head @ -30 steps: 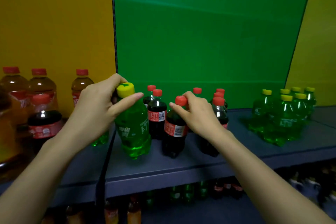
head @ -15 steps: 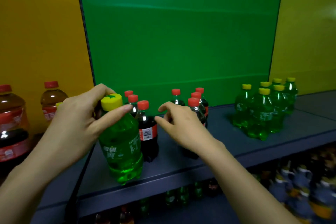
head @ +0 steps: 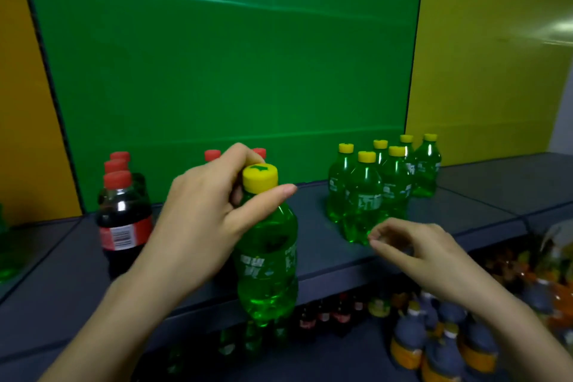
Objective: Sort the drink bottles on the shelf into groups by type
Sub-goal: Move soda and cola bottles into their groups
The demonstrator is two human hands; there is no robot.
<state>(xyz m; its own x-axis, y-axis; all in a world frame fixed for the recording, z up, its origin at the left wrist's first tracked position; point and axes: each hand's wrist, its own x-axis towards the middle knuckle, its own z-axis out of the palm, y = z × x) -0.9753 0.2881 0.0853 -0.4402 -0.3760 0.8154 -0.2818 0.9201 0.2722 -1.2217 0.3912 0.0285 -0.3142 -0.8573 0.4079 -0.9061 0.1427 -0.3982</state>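
Straight ahead of me, a green panel [head: 232, 56] fills my view. Left of it, an orange panel [head: 18, 102]; right of it, a yellow panel [head: 496, 71] with a pale glare streak [head: 558, 26] up high. Under the green panel runs a dark blue-grey shelf [head: 483, 186], seams dividing its top.

left-edge green bottle [head: 4, 263] cropped | lower-shelf bottles [head: 434, 347] blurred (labels unreadable) | 2 red-capped bottles [head: 212, 154] mostly hidden

Left hand [head: 198, 220] pinches the green bottle [head: 266, 273] at its neck; right hand [head: 424, 254] hovers lower, fingers [head: 393, 226] loosely curled, seemingly empty.
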